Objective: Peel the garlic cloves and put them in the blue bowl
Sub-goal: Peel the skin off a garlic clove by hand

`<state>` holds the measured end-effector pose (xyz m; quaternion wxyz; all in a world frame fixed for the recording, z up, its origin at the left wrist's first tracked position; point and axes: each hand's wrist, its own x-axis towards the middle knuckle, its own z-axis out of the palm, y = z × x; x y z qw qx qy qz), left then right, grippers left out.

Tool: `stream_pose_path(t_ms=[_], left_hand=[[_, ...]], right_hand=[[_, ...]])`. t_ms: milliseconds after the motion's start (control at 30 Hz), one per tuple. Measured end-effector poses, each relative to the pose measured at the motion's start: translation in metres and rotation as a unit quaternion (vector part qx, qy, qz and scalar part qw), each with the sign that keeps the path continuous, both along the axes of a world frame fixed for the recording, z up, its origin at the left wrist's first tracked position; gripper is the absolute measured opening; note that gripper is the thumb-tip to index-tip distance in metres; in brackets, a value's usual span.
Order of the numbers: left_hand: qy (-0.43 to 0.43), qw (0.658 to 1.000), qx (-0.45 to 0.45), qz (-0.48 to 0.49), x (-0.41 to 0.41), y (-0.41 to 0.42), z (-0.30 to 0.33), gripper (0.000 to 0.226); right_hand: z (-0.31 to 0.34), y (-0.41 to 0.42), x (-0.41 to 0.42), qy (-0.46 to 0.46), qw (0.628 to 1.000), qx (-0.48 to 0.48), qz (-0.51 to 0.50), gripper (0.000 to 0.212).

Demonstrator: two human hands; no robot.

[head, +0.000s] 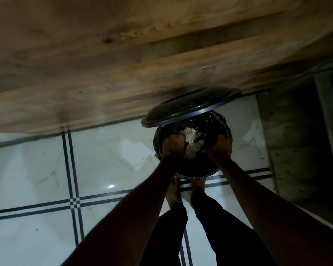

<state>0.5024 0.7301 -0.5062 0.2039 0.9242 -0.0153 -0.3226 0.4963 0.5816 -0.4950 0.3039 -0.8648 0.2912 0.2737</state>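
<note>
Both hands, left hand (172, 145) and right hand (217, 146), curl around pale garlic peels (192, 141) over the open black bin (194, 169)

I cannot see my fingers behind the pale skins (192, 144); the raised lid (188, 109) hides the bin's (196, 172) far rim.

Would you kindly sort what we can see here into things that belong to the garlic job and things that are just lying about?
Belonging to the job:
- left hand and right hand, holding pale peelings
- black bin, lid raised

Just about:
- wooden cabinet
- tiled floor
- concrete wall
</note>
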Motion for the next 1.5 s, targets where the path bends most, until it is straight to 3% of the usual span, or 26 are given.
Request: stream_pose_path(t_ms=[100,234,400,501,667,767,1034,1268,1502], left_hand=[[-0.017,0.993,-0.050,0.109,-0.010,0.004,0.023,0.033],[-0.068,0.955,-0.150,0.248,-0.025,0.000,0.091,0.022],[0.011,0.898,-0.312,0.311,-0.037,-0.025,0.252,0.017],[0.047,0.853,-0.390,0.345,-0.044,-0.053,0.348,0.017],[0.099,0.816,-0.499,0.275,-0.071,-0.125,0.486,0.024],[0.148,0.802,-0.538,0.213,-0.105,-0.183,0.546,0.028],[0.270,0.777,-0.563,0.082,-0.251,-0.349,0.592,0.029],[0.360,0.789,-0.498,0.011,-0.434,-0.509,0.578,0.032],[0.395,0.812,-0.428,-0.041,-0.523,-0.619,0.540,0.031]], right_hand=[[0.023,-0.008,-0.004,0.017,0.996,0.078,-0.027,0.023],[0.066,-0.033,-0.011,0.025,0.959,0.225,-0.172,0.014],[0.256,-0.050,-0.033,-0.072,0.899,0.327,-0.281,0.009],[0.355,-0.078,-0.065,-0.140,0.868,0.368,-0.302,0.020],[0.492,-0.142,-0.137,-0.232,0.821,0.399,-0.334,0.025],[0.543,-0.189,-0.199,-0.294,0.767,0.417,-0.388,0.023],[0.597,-0.314,-0.386,-0.393,0.658,0.380,-0.519,0.020],[0.594,-0.446,-0.600,-0.421,0.641,0.285,-0.575,0.020],[0.562,-0.517,-0.698,-0.412,0.598,0.230,-0.648,0.020]])
